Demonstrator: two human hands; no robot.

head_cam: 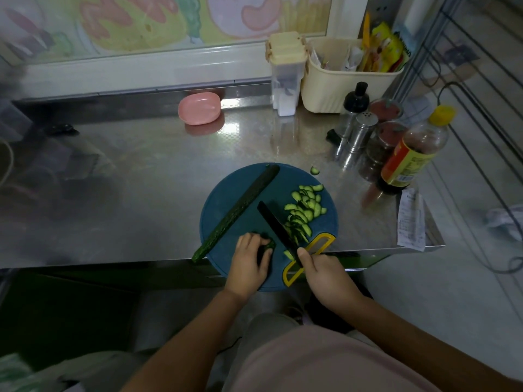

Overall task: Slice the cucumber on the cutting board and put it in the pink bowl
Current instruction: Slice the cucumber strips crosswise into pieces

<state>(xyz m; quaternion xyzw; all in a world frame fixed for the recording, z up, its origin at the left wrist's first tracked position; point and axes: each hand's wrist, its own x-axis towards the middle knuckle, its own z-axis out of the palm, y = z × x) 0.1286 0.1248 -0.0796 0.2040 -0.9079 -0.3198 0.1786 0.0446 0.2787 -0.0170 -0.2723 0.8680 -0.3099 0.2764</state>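
The left hand curls over a cucumber stub on the blue cutting board. The right hand grips a black knife, with cucumber slices heaped just past its fingers. The pink bowl sits far beyond both hands. The print on the sauce bottle label is illegible.

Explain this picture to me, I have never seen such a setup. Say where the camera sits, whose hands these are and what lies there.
No machine here: a person wears one camera on the head, looking down at their own hands. The left hand holds a short cucumber piece on the round blue cutting board; the right hand grips a black knife. Beside the blade lie slices, to the left a long cucumber half. The pink bowl stands at the back of the steel counter.
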